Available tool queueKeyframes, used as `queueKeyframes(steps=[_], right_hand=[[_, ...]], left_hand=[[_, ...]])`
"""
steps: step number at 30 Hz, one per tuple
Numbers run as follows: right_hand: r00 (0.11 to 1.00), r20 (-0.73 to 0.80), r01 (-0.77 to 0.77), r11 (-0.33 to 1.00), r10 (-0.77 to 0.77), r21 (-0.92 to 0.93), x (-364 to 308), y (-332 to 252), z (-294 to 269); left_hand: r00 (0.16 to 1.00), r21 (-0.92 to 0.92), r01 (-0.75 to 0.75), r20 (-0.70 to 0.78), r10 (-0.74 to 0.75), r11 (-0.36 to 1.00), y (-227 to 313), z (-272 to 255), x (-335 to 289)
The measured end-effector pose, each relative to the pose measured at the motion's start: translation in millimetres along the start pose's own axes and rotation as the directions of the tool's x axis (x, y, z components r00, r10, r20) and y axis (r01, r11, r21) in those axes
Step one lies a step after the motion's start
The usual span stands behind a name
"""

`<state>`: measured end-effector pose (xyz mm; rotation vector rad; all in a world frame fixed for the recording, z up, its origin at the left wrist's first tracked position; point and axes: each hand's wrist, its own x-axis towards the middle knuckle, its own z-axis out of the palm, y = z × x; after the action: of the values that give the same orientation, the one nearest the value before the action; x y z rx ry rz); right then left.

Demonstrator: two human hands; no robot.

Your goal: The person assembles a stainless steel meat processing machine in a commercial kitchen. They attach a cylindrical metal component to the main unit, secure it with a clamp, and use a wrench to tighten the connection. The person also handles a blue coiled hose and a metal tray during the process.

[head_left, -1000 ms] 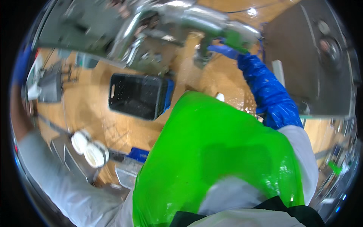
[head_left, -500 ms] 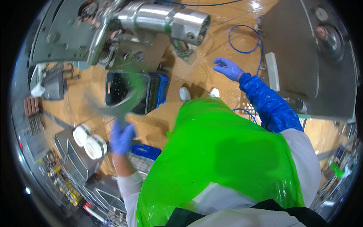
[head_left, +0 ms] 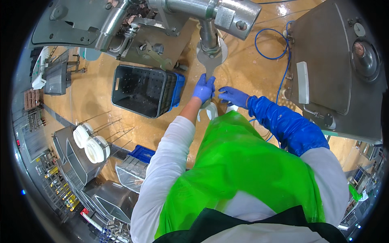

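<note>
My left hand point(head_left: 204, 88), in a blue glove, is closed around the handle of a large metal open-end wrench point(head_left: 210, 63). The wrench's jaw is around or against the nut point(head_left: 211, 51) at the lower end of a vertical steel pipe point(head_left: 208, 34) on the machine; its exact seat cannot be told. Just right of the handle is my right hand point(head_left: 234, 96), gloved in blue below a blue sleeve. Its fingers are apart, reaching toward the left hand, with nothing in them.
A second wrench point(head_left: 153, 55) rests on the machine's steel plate. Below it stands a black crate point(head_left: 139, 91) beside a blue one. A steel cabinet point(head_left: 320, 60) is at the right, with a blue hose point(head_left: 279, 87) along the floor. White round reels point(head_left: 96, 149) sit on the left.
My left hand has swung the wrench from the lower left up to the pipe's nut. My right hand has come down and left toward it. The machine now appears closer.
</note>
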<state>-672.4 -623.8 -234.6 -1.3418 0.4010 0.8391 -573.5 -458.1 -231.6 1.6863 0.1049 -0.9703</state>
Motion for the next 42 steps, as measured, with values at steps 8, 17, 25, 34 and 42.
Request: queueKeyframes(steps=[8,17,25,34,42], right_hand=[[0.996,-0.084,-0.015,0.972,0.035,0.236,65.4,7.2,48.3],[0.984,-0.162,0.076,0.997,-0.071,0.022,81.7,17.8,79.3],[0.949,-0.082,0.288,0.942,-0.305,-0.172,66.0,21.1,78.0],[0.994,0.043,-0.105,0.855,0.097,0.507,71.7,9.5,81.8],[0.996,-0.083,-0.013,0.869,-0.032,-0.495,-3.3,53.7,-100.2]], left_hand=[[0.994,0.144,-0.112,-0.002,0.114,0.983,-10.6,-7.4,56.9],[0.998,0.044,-0.020,0.064,0.017,0.999,9.2,-14.0,49.0],[0.998,0.049,0.052,0.035,-0.054,0.997,10.0,-12.4,49.2],[0.993,0.174,-0.088,0.091,0.073,0.981,-59.8,-54.6,42.0],[0.984,-0.280,0.149,0.134,-0.115,0.948,-39.3,-4.8,34.1]])
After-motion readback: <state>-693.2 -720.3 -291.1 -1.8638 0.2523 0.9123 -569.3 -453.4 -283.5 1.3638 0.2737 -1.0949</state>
